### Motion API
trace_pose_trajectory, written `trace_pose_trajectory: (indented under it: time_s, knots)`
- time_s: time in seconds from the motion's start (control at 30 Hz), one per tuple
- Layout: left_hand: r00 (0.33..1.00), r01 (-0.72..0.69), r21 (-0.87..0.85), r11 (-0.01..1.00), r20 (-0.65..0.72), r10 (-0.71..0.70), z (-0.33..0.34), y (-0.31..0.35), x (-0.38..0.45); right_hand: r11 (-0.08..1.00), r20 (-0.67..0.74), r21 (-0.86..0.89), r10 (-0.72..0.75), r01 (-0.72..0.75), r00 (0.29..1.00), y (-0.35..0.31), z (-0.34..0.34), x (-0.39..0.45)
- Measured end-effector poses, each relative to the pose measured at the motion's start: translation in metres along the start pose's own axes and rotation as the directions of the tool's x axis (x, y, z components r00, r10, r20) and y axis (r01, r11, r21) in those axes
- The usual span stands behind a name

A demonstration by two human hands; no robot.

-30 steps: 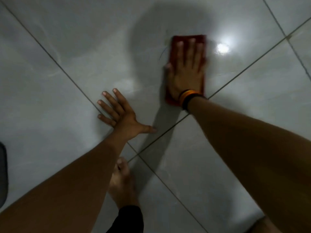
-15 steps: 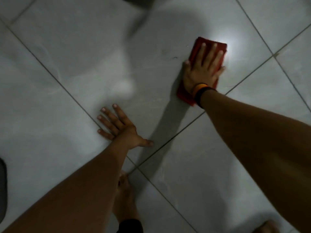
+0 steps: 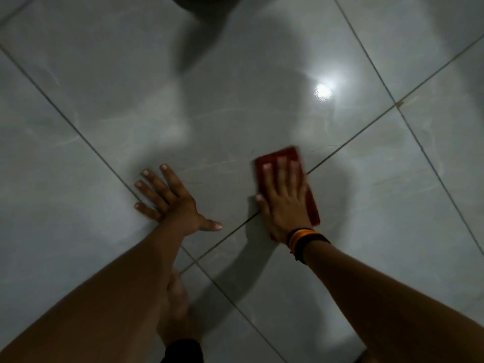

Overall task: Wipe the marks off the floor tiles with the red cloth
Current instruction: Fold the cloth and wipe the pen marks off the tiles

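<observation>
A bare foot [image 3: 176,307] is showing at 6 o'clock on the grey floor tiles [image 3: 104,100], partly behind the left forearm. Above it, the left hand [image 3: 172,199] is pressing flat on the tiles with fingers spread wide, while at 3 o'clock from it the right hand [image 3: 284,197], wearing wristbands [image 3: 301,238], is lying flat, fingers together, pinning the red cloth [image 3: 310,200] across a grout line [image 3: 353,137]. Farther off, at 1 o'clock, a lamp reflection [image 3: 323,92] is shining.
</observation>
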State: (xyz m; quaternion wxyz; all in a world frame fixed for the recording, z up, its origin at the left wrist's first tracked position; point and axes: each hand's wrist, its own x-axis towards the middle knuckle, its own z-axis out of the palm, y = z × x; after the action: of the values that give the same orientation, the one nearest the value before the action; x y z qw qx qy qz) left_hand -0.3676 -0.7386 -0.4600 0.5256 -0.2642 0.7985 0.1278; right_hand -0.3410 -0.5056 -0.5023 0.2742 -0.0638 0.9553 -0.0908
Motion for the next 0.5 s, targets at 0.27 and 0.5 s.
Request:
trace_pose_trajectory:
  time_s: [0.27, 0.5]
  knots:
    - [1.000, -0.010, 0.006, 1.000, -0.012, 0.010, 0.000, -0.002, 0.000, 0.923, -0.045, -0.099, -0.378, 0.373, 0.925, -0.052, -0.040, 0.113]
    - [1.000, -0.023, -0.011, 1.000, -0.001, 0.023, 0.000, -0.003, -0.001, 0.989, -0.034, 0.110, 0.105, -0.101, 0.994, 0.001, -0.005, -0.002]
